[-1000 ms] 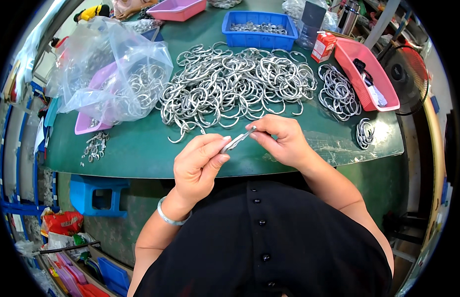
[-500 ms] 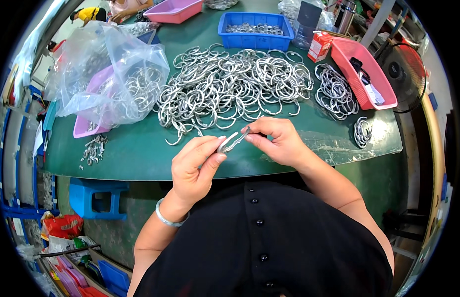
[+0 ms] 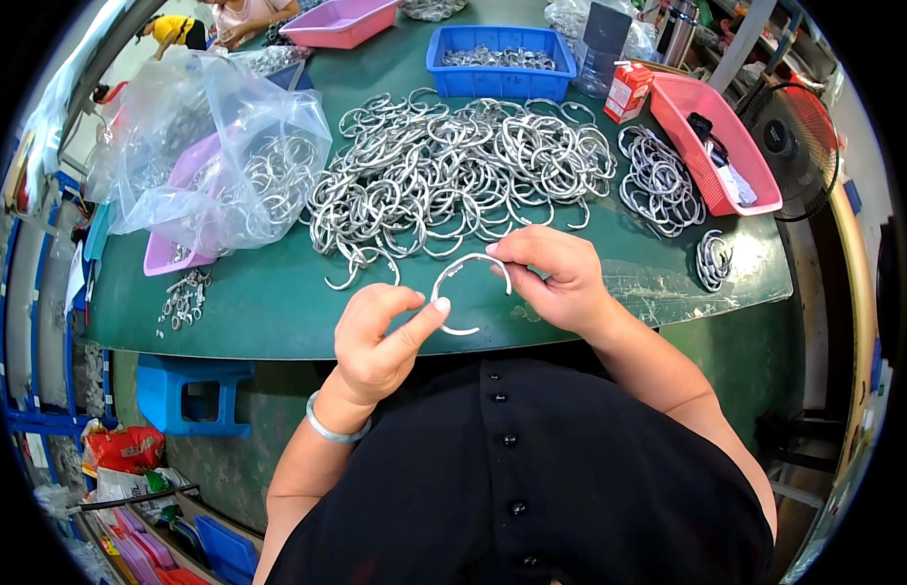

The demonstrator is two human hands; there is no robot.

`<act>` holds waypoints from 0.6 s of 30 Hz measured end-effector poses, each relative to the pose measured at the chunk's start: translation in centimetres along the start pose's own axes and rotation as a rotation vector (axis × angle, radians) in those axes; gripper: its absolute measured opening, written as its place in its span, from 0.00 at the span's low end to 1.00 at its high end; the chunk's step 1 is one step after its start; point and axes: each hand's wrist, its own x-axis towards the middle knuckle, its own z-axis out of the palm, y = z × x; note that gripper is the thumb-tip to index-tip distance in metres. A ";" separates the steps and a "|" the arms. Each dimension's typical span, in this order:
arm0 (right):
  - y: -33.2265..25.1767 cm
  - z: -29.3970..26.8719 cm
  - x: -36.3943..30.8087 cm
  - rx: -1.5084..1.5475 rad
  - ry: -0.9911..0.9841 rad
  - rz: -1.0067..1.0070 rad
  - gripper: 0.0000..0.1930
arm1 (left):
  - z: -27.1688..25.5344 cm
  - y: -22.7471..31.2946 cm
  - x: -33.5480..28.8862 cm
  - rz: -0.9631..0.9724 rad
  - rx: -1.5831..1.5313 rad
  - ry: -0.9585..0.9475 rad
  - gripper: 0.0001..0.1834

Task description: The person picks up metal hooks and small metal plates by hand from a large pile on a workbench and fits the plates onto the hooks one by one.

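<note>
Between my hands is a silver C-shaped bangle (image 3: 460, 264), its gap facing toward the lower right. My right hand (image 3: 561, 278) pinches its upper edge between thumb and forefinger. On the left side, my left hand (image 3: 371, 341) has its thumb tip against the bangle, with the forefinger curled close by. Just beyond my hands spreads a large heap of similar silver bangles (image 3: 453, 166), loosely tangled on the green table (image 3: 268, 302).
A clear plastic bag (image 3: 219, 146) of bangles lies over a purple tray (image 3: 161, 253) at left, near small metal pieces (image 3: 185, 297). Beyond the heap stands a blue bin (image 3: 502, 83). At right are smaller bangle piles (image 3: 658, 185), a pink basket (image 3: 717, 146) and a fan (image 3: 785, 146).
The bangle has turned from nearly edge-on to showing its open C shape. My left fingers have loosened and shifted slightly down; my right hand stays almost in place.
</note>
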 end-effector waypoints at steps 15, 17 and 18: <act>0.1 0.3 0.0 -0.094 -0.038 -0.071 0.11 | -0.5 0.4 -0.1 -0.100 -0.125 -0.052 0.13; -0.2 0.5 0.1 -0.082 -0.044 -0.045 0.10 | -0.9 0.5 -0.2 -0.158 -0.172 -0.050 0.12; -0.1 0.6 0.0 -0.086 -0.050 -0.043 0.10 | -1.1 0.5 -0.2 -0.185 -0.201 -0.048 0.11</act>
